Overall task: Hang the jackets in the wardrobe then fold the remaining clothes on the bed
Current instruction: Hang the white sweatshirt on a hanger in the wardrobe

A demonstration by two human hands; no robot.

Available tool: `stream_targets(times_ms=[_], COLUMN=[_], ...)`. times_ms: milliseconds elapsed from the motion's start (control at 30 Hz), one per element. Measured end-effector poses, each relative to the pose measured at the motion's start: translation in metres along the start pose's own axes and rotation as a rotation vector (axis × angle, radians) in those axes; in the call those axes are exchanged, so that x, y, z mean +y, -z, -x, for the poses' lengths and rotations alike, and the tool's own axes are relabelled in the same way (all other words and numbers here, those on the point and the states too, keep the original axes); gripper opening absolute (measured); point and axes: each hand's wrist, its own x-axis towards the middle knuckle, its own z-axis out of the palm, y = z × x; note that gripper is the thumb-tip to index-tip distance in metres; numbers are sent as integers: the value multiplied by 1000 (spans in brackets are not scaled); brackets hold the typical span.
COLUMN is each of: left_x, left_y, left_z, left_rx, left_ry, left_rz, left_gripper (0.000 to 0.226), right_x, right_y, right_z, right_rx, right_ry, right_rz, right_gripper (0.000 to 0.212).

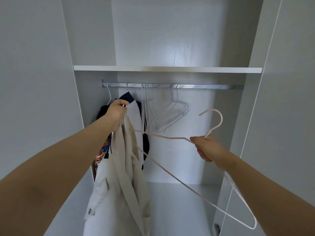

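the left hand point(117, 110), fingers clamped on one beige jacket point(122, 176) at its collar, holds it before the grey wardrobe point(78, 99), where one navy-and-white jacket point(127, 97) hangs on the single rail point(204, 86). two bunches of empty white hangers point(177, 114) (exact count unclear) hang mid-rail. the right hand point(207, 148) has its fingers curled round one pink hanger point(213, 130), below one shelf point(170, 69).

The beige jacket point(122, 176) you hold is matt woven cloth, soft and creased, with shiny, metal-looking buttons point(90, 211) low on it. Your pink hanger point(222, 119) is thin wire under a smooth, matt coating. The white hangers point(187, 107) look the same, coated wire with a slight gloss. The rail point(204, 86) is bright metal with a sheen. You face a wardrobe point(76, 40) of smooth, matt white board, and its back panel point(167, 40) shows faint wood grain. The dark jacket point(145, 142) behind is smooth, matt cloth.
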Motion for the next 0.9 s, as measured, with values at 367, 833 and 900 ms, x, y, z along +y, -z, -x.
stream_targets(times_ms=[367,833,900], left_x=[-5,-4,-1], left_y=[32,20,9], left_z=[-2,16,22], left_rx=[46,17,-48], left_ry=[-1,42,30], left_rz=[-110,-7,23], left_gripper=[26,28,26], right_x=[-5,-17,-17], right_y=[-9,-44,-55], right_z=[-2,6,6], right_rx=[-65,-177,-152], right_ry=[29,-12,-42], right_rz=[-95,182,161], right_gripper=[48,39,39])
